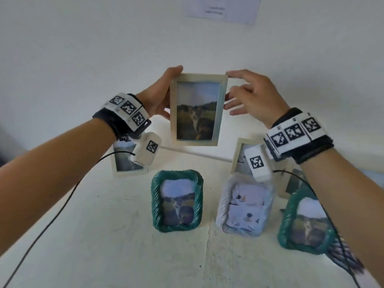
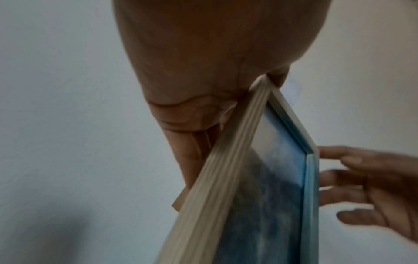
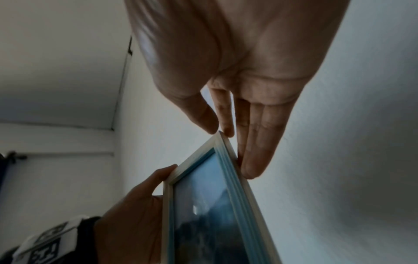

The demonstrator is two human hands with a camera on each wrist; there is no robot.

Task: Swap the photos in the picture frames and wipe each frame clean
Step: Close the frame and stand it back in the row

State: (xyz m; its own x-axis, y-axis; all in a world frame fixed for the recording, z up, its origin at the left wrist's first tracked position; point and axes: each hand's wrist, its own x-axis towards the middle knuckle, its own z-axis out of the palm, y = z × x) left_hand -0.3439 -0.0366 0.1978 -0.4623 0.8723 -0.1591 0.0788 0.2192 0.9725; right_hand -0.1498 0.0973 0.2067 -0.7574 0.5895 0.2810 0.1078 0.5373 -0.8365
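White wall, pale table below. Paper sheet up top is cut off, print unreadable. You hold the flat, pale wooden frame upright in the air. Your left hand grips its left edge, fingers hidden behind. Your right hand is straight-fingered, tips touching the right edge. A rope-twisted green frame stands below.

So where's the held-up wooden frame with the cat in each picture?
Head: the wooden frame sits in the middle, held up.
Left wrist: the wooden frame slants from the middle to the bottom, seen side-on.
Right wrist: the wooden frame is lower middle, tilted.
Shared landmark: the left hand gripping its left side.
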